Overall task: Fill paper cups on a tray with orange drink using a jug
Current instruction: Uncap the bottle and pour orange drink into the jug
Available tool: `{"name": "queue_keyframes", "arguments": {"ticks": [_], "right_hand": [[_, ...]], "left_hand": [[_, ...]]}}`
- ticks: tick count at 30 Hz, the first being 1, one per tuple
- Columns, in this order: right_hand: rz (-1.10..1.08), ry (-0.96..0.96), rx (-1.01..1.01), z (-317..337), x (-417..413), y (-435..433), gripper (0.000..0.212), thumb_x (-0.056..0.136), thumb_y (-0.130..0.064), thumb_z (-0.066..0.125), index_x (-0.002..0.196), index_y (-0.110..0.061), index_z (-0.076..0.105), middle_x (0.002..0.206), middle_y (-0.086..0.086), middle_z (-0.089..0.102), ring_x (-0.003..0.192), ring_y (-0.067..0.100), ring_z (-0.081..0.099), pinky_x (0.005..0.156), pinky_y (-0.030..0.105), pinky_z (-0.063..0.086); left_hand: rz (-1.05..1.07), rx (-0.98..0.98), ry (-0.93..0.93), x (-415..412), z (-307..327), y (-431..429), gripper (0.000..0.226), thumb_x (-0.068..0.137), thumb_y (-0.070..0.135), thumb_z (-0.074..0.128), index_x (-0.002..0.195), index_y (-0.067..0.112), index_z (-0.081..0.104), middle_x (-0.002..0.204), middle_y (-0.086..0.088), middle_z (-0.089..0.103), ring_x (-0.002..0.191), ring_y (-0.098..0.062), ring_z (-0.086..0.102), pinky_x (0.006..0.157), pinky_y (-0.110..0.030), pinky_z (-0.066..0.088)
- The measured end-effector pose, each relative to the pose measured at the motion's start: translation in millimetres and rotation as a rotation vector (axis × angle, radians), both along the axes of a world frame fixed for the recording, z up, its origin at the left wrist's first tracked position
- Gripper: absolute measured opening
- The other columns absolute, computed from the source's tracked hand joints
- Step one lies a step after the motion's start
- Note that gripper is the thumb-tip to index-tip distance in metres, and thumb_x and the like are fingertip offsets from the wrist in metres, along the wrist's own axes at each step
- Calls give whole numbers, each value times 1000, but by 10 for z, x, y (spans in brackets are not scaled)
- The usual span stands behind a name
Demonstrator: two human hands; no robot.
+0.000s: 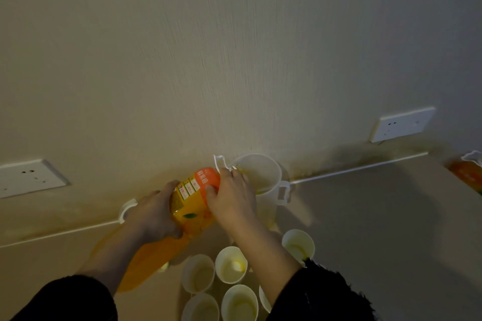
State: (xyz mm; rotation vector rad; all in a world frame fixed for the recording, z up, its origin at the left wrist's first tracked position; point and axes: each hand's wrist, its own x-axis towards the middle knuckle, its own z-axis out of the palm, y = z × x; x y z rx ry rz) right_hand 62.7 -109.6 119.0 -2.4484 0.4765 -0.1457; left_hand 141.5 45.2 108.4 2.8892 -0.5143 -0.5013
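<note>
Black woolly sleeves (320, 292) flank a big, smooth plastic orange-drink bottle (191, 210), tilted with its neck at the round translucent jug (266, 172). Left hand (154, 214) wraps its body; right hand (232, 197) clasps its shoulder. White paper cups (230, 264) cluster just nearer than the jug.

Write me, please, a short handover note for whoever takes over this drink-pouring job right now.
Left hand: grips the lower body of the orange drink bottle.
Right hand: grips the bottle near its neck.
The bottle is tipped with its mouth at the rim of the translucent jug, which stands by the wall. A little drink shows inside.
Paper cups: six in view, clustered in front of the jug. They look unfilled, though the light is dim.
Done: jug filling begun.
Left: finish filling the jug, set the bottle down, pour from the jug into each cup.
</note>
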Motion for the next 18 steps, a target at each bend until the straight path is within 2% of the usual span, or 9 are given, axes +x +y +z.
{"name": "queue_keyframes", "arguments": {"ticks": [7, 18], "right_hand": [[-12, -26, -11, 49, -10, -17, 48, 96, -37, 41, 137, -13, 40, 138, 9, 45, 128, 26, 36, 105, 41, 34], [-28, -65, -17, 160, -3, -100, 50, 97, -38, 41, 140, -15, 36, 144, 7, 38, 136, 24, 27, 108, 42, 30]], "left_hand": [[-6, -60, 3, -9, 13, -35, 122, 46, 31, 87, 145, 30, 16, 128, -7, 50, 114, -30, 50, 93, -43, 48], [13, -186, 37, 30, 39, -134, 121, 39, 25, 87, 142, 31, 24, 122, -6, 55, 106, -28, 55, 86, -40, 50]]}}
